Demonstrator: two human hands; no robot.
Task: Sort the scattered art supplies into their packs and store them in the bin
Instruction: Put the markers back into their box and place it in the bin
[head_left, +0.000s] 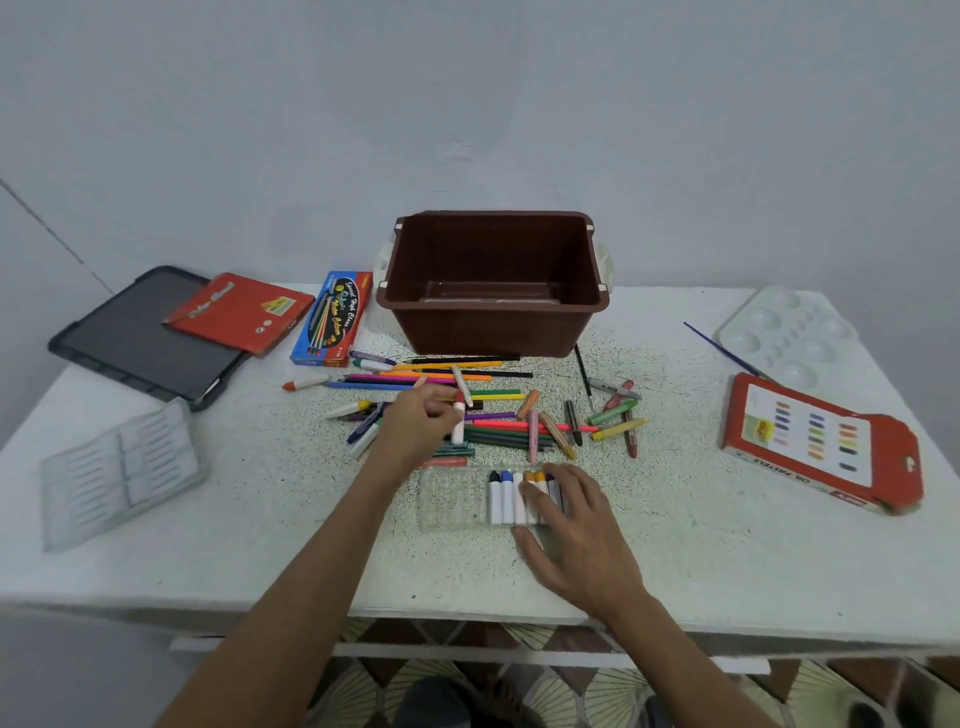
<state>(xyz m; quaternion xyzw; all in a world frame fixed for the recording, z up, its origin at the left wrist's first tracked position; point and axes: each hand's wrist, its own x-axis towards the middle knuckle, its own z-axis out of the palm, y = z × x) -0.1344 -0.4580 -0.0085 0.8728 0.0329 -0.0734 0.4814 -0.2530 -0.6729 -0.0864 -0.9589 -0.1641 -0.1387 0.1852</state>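
Pinching a red-tipped crayon (458, 423) upright, my left hand (418, 423) sits mid-frame over the scattered pile (511, 439) of pencils and crayons. My right hand (576, 525) lies flat, fingers fairly straight, on the crayons in the clear tray (452, 501), lower centre. The brown bin (493, 327) stands just above the pile.

White speckled worktop (727, 545); plain pale wall (467, 104) behind it; fan-patterned floor tiles (571, 691) below its front edge
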